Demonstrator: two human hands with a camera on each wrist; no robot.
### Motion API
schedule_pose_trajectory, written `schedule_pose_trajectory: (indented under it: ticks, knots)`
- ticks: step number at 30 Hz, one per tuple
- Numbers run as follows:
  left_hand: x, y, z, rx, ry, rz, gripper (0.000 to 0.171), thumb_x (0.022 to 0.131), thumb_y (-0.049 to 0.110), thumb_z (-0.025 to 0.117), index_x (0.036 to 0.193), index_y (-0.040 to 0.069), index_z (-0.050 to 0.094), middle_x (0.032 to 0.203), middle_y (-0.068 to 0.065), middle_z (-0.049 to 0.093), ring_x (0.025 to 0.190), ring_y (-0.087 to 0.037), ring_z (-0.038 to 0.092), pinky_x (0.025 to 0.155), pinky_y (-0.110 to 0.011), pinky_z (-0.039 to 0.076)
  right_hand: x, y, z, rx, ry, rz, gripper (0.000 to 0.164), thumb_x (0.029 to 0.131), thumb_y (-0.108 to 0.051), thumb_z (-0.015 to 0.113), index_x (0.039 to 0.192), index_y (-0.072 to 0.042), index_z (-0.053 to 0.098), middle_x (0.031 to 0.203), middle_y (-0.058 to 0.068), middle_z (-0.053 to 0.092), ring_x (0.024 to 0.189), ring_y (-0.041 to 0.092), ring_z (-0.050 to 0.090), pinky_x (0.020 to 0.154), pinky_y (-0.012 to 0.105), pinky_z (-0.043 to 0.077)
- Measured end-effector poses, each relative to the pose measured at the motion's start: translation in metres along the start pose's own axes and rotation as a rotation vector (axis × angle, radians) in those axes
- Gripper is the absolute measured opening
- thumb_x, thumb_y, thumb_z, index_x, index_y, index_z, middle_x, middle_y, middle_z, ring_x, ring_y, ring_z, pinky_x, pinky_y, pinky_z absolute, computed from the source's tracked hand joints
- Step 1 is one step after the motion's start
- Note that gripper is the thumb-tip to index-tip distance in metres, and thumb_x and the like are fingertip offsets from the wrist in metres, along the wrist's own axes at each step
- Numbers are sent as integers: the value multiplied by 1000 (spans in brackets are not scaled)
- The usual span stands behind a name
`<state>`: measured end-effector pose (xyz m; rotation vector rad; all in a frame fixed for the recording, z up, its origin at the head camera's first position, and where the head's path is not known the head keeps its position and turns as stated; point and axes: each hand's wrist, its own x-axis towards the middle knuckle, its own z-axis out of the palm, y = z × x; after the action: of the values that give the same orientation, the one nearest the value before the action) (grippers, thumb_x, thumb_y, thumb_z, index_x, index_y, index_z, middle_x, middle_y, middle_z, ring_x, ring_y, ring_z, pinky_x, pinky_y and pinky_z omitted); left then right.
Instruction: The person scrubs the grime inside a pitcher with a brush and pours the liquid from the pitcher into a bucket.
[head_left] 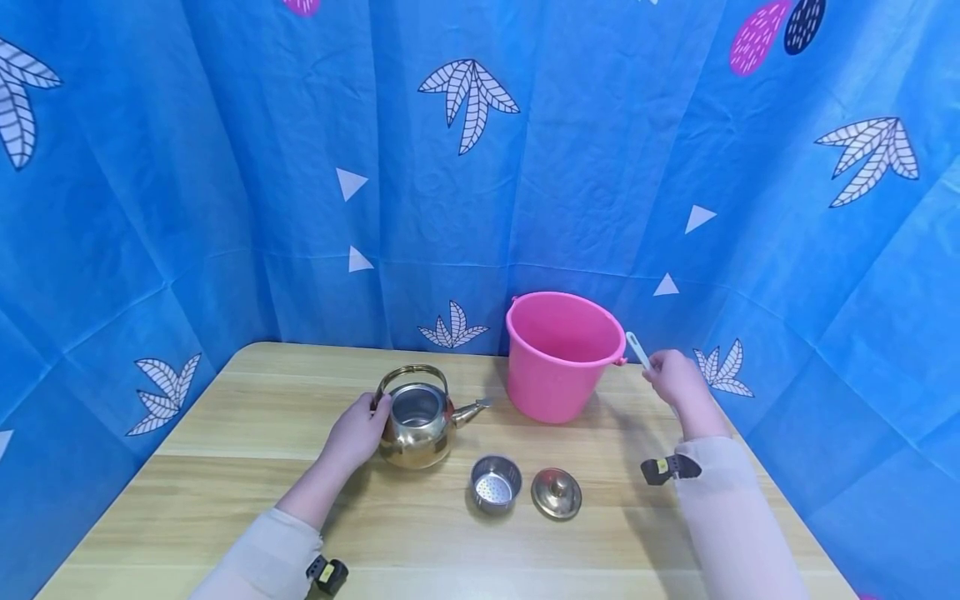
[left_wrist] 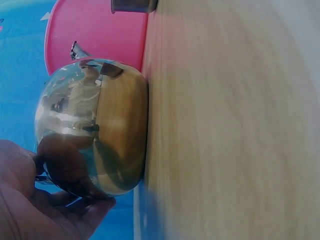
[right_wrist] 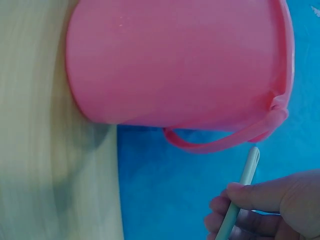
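A brass-coloured kettle with an arched handle stands lidless on the table, its spout pointing right toward the bucket. My left hand holds it at the left side, by the foot of the handle; in the left wrist view the fingers curl close around its shiny body. Over at the right, my right hand pinches a slim pale green handle between thumb and fingers. A slot pierces its upper end; the lower end is hidden by the hand. This hand is beside the pink bucket.
A perforated metal strainer cup and a domed metal lid lie at the front middle of the wooden table. The bucket's handle hangs down its side. Blue patterned curtains enclose the table's back and sides.
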<state>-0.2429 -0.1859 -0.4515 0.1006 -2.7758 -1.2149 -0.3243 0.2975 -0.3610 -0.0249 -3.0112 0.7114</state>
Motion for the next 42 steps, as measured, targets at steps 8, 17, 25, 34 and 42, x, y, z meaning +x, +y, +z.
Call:
schedule_pose_trajectory:
  ticks: [8,17,25,34,42]
  knots:
    - [0,0,-1,-7,-3,-6,47,108,38,34,115,-2,57,114,-24,65,111,-42,60,91,-56,47,-9,-13,-7,53,30,-13,25,100,-8,58,115,10,63,91,20,65,81,31,58,68,41,49]
    - [-1,0,-1,-9,-5,-10,47,108,37,34,119,-3,57,120,-25,64,114,-43,59,93,-57,46,-19,-28,-14,64,82,-39,24,101,-12,58,113,8,62,92,20,64,83,33,57,70,41,50]
    - [0,1,-2,-18,-4,-10,49,108,38,34,120,-3,56,120,-25,64,116,-44,58,96,-58,45,-27,-35,-17,89,99,-34,29,102,-12,57,121,9,60,98,24,64,86,35,58,72,42,52]
    - [0,1,-1,-8,0,-5,48,108,38,35,120,-3,57,122,-26,63,117,-44,58,96,-57,45,-38,-47,-21,96,129,-33,32,102,-16,58,123,8,59,103,25,64,88,36,60,77,48,56]
    - [0,0,-1,-12,0,-7,48,108,38,34,119,-3,57,118,-25,65,113,-43,59,94,-57,46,-44,-53,-22,83,186,-52,30,102,-16,57,121,6,60,99,23,65,85,34,60,73,46,55]
